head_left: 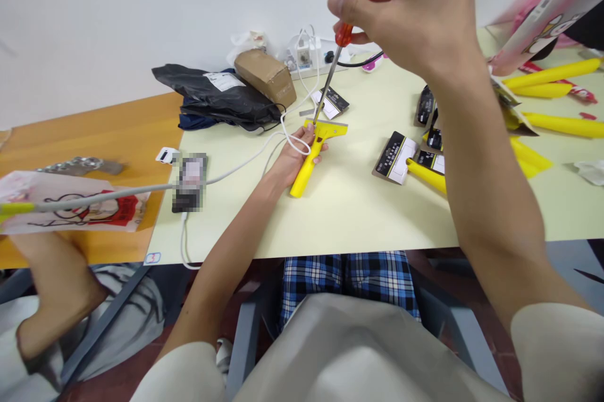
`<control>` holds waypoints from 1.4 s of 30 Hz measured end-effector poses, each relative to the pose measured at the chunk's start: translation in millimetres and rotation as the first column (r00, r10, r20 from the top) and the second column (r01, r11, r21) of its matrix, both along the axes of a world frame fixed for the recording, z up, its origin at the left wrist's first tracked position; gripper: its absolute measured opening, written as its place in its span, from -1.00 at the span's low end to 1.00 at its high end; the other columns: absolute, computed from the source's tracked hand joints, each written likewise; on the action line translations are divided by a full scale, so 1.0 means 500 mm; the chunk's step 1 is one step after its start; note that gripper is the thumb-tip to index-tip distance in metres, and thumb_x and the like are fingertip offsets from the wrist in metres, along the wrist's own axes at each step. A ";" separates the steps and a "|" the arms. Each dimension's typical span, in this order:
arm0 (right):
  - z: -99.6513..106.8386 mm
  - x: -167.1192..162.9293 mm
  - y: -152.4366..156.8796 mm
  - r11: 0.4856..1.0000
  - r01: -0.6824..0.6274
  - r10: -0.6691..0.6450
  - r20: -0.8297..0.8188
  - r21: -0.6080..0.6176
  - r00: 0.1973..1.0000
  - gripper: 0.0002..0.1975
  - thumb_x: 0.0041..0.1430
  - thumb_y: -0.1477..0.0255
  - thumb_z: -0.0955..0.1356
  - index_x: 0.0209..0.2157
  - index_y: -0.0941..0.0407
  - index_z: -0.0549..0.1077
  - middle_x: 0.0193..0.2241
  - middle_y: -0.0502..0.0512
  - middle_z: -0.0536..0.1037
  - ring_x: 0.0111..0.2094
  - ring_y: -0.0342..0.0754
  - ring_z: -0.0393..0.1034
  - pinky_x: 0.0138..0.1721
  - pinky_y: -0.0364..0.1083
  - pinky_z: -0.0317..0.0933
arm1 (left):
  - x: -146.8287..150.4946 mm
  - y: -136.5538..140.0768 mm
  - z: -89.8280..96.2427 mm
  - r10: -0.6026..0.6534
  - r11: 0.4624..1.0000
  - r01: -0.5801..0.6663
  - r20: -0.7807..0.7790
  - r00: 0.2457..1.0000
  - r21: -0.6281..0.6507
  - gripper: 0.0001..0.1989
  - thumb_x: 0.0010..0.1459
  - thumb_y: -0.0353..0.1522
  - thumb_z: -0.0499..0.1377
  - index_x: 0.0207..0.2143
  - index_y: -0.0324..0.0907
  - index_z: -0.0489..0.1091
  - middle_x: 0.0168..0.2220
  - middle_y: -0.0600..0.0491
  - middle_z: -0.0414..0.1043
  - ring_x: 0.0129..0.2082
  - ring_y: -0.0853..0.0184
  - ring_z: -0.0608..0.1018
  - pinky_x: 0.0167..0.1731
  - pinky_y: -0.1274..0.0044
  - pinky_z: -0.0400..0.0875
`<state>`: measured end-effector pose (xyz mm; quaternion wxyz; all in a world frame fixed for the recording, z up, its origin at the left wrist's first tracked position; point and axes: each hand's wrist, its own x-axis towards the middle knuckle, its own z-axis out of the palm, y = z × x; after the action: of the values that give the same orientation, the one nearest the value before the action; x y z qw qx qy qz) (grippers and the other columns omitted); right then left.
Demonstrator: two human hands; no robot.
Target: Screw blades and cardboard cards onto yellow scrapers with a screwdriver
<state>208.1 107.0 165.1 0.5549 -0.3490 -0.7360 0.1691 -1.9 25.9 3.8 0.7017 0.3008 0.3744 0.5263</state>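
The yellow scraper (311,156) lies flat on the pale table (358,213), just above the centre of the frame, its metal-edged head pointing toward the wall. The left hand (295,160) is closed around the scraper's handle from the left and pins it to the table. The right hand (406,9), at the top centre of the frame, is closed on the red handle of a screwdriver (337,59). The shaft slants down and left, and its tip meets the scraper head.

Hazards, as judged from this position:
- Tip slip. The shaft stands tilted, not upright over the head. Downward force could drive the tip off the head.
- Finger contact. The left thumb (309,129) lies just beside the tip. A slipped tip could strike it.
- Cable snag. A white cable (245,160) loops over the left hand and runs to the left. A pull on it could shift the scraper.
- Blade edge. The head's front edge is near the left fingertips.

Pose:
- Left forearm: extended from the lower centre of the frame diagonally up and right, with the hand lying on the table.
- Right forearm: raised from the lower right, wrist bent, hand held well above the table.

More yellow scrapers (552,75) lie at the right edge, well apart from the hands.
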 end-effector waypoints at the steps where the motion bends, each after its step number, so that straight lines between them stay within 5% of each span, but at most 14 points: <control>1: 0.000 0.001 0.000 1.000 0.000 0.000 0.007 -0.007 1.000 -0.65 0.10 0.28 0.50 -0.14 -0.10 0.33 -0.13 -0.02 0.53 -0.06 0.01 0.59 0.00 0.00 0.67 | 0.001 -0.001 0.001 0.005 1.000 -0.005 -0.010 1.000 -0.011 -0.76 0.38 -0.24 0.46 -0.13 -0.14 0.50 -0.23 0.09 0.54 -0.34 0.42 0.70 -0.61 0.66 0.33; 8: -0.003 0.001 0.003 1.000 0.016 -0.016 -0.001 -0.005 1.000 -0.71 0.08 0.29 0.49 -0.19 -0.12 0.38 -0.15 -0.08 0.55 -0.06 -0.02 0.62 0.03 -0.02 0.69 | 0.005 -0.005 0.015 -0.005 0.998 0.003 -0.034 0.999 -0.056 -0.77 0.41 -0.23 0.43 -0.08 -0.15 0.51 -0.26 0.07 0.55 -0.34 0.40 0.71 -0.60 0.66 0.32; 13: 0.005 0.000 -0.006 0.996 0.030 -0.026 0.059 -0.080 0.998 -0.75 0.12 0.27 0.50 -0.27 -0.09 0.36 -0.18 -0.03 0.58 -0.01 0.07 0.66 -0.19 -0.02 0.71 | 0.006 -0.005 0.017 -0.005 0.998 0.003 -0.032 0.999 -0.067 -0.74 0.41 -0.20 0.44 -0.09 -0.16 0.51 -0.25 0.06 0.57 -0.35 0.41 0.70 -0.60 0.65 0.33; 19: 0.024 0.004 -0.028 0.985 0.083 -0.060 0.146 -0.153 0.987 -0.72 0.24 0.23 0.52 -0.35 -0.05 0.35 -0.10 0.03 0.60 0.06 0.12 0.67 -0.24 -0.06 0.74 | 0.004 -0.003 0.013 -0.010 0.999 0.009 -0.042 0.999 -0.034 -0.76 0.43 -0.20 0.41 -0.10 -0.16 0.51 -0.26 0.05 0.56 -0.31 0.39 0.72 -0.60 0.64 0.36; 27: 0.025 0.000 -0.033 0.986 0.069 -0.040 0.185 -0.155 0.982 -0.73 0.21 0.18 0.51 -0.34 -0.11 0.36 -0.09 -0.01 0.60 0.08 0.11 0.65 -0.18 0.02 0.76 | 0.001 -0.002 0.008 -0.020 0.999 0.019 -0.039 0.999 -0.028 -0.72 0.37 -0.19 0.47 -0.11 -0.16 0.52 -0.24 0.04 0.58 -0.28 0.35 0.74 -0.60 0.63 0.38; 34: 0.011 -0.004 -0.022 0.995 0.089 -0.079 0.183 -0.046 0.980 -0.73 0.18 0.18 0.50 -0.37 -0.15 0.31 -0.15 -0.03 0.60 0.05 0.09 0.61 0.11 0.11 0.69 | 0.003 -0.002 0.005 -0.038 0.999 0.038 -0.085 0.996 -0.003 -0.75 0.40 -0.23 0.43 -0.11 -0.18 0.49 -0.22 0.02 0.59 -0.29 0.36 0.73 -0.61 0.65 0.35; 42: 0.014 0.002 -0.019 0.994 0.107 -0.102 0.158 -0.025 0.982 -0.77 0.16 0.21 0.49 -0.39 -0.16 0.36 -0.19 -0.06 0.60 0.04 0.06 0.63 0.08 0.08 0.69 | 0.007 -0.007 0.025 -0.047 0.998 0.043 -0.079 0.996 -0.054 -0.79 0.39 -0.30 0.42 -0.15 -0.16 0.44 -0.29 0.07 0.57 -0.42 0.40 0.67 -0.64 0.63 0.33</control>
<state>209.1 97.5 172.2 0.4975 -0.4086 -0.7551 0.1239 1.8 22.5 16.3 0.7053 0.3115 0.4092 0.4878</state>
